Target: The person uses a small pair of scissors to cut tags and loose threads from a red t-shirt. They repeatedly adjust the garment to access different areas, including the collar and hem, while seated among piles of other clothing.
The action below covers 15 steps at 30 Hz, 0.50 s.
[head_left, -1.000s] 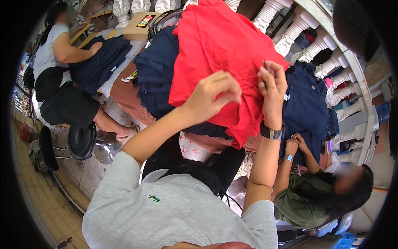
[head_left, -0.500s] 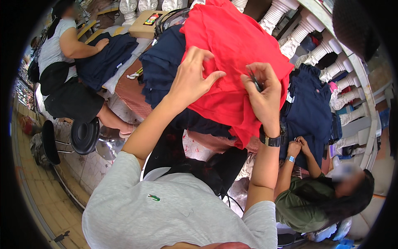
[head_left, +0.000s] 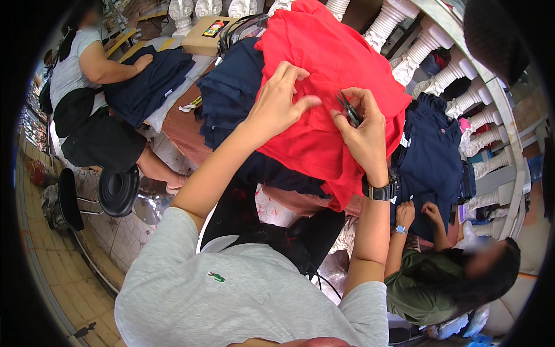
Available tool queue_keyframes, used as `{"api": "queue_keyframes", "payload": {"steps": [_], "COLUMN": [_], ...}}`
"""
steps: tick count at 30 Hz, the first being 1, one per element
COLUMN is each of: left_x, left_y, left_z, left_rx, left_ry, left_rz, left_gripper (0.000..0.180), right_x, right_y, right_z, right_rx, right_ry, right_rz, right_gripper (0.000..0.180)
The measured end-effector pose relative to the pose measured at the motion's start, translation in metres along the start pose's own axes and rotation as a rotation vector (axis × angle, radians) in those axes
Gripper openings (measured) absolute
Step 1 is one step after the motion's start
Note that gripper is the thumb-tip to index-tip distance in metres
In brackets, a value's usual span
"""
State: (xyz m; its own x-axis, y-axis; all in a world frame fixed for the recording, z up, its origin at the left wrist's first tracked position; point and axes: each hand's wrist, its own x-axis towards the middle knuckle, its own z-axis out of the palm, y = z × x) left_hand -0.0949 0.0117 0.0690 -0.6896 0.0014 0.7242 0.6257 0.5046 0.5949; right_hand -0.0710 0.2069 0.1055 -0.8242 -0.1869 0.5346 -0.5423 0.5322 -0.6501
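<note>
- The red garment (head_left: 324, 87) is soft, matte knit cloth, heaped and creased over a pile on the table (head_left: 179, 136); its lower edge hangs off the near side in loose folds.
- The left hand (head_left: 277, 101) lies on the red cloth with fingers spread and bent, the thumb stretched toward the right hand, pressing the fabric flat.
- The right hand (head_left: 364, 130) is closed around small dark snips (head_left: 348, 108), thin metal blades with their tips pointing up and left, just above the red cloth between the two hands.
- A black watch (head_left: 378, 191) with a broad strap sits on the right wrist.
- Navy garments (head_left: 231, 92) lie under and to the left of the red one, limp and wrinkled; more navy cloth (head_left: 430, 156) lies to its right, touching it.
- A second person (head_left: 87, 75) on the left, seated on a round black stool (head_left: 118, 188), rests a hand on another navy pile.
- A third person (head_left: 439, 283) in an olive top sits low on the right, both hands at the edge of the navy cloth.
- White turned balusters (head_left: 439, 40), hard and ribbed, close off the far side; the tiled floor (head_left: 58, 272) at the left is the open room.
</note>
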Motion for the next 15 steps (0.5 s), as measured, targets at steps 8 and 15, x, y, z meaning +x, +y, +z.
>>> {"api": "queue_keyframes", "payload": {"steps": [8,15], "left_x": [0.002,-0.001], "left_y": [-0.045,-0.018], "left_z": [-0.002,0.008], "left_rx": [-0.656,0.279], "left_ry": [0.066,0.005], "left_rz": [-0.192,0.098], "left_gripper": [0.011,0.025], "right_x": [-0.003,-0.004], "right_y": [0.008,0.012], "right_z": [0.003,0.006], "right_rx": [0.056,0.088], "right_ry": [0.027,0.047], "right_rz": [-0.010,-0.010], "right_gripper": [0.033,0.034]}}
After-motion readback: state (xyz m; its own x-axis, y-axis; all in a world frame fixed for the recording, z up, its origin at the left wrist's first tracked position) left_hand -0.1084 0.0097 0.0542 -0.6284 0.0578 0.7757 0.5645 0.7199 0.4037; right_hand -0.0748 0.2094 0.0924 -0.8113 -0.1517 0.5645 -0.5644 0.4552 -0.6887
